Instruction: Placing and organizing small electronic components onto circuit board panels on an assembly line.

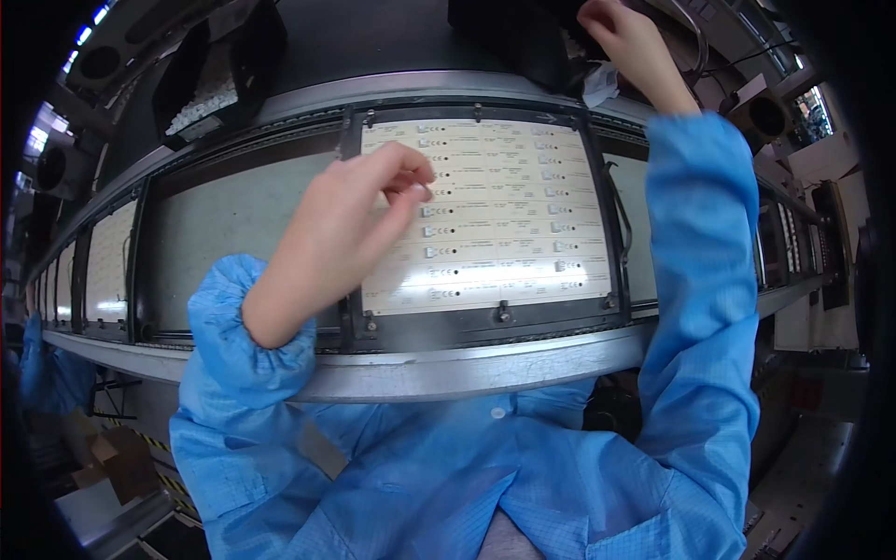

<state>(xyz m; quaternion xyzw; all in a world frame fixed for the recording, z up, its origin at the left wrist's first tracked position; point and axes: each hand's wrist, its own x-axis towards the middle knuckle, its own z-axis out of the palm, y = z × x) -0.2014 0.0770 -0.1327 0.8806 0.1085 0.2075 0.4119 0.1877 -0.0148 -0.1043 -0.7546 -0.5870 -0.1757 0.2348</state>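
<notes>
Fingertips of the left hand (359, 210) pinched together at frame centre, maybe on something tiny, too small to tell, hovering over the left edge of a white LED circuit panel (504, 219). Panel lying flat in a black carrier frame (485, 322) on the grey conveyor rail (448, 369), centre of the picture. Right hand (627, 42) reaching to the upper right, fingers curled at a dark bin (509, 33); grip not discernible. White scrap (600, 82) just below that hand. Blue sleeves (700, 280) filling the lower frame. More pale panels (110, 263) along the line at left.
</notes>
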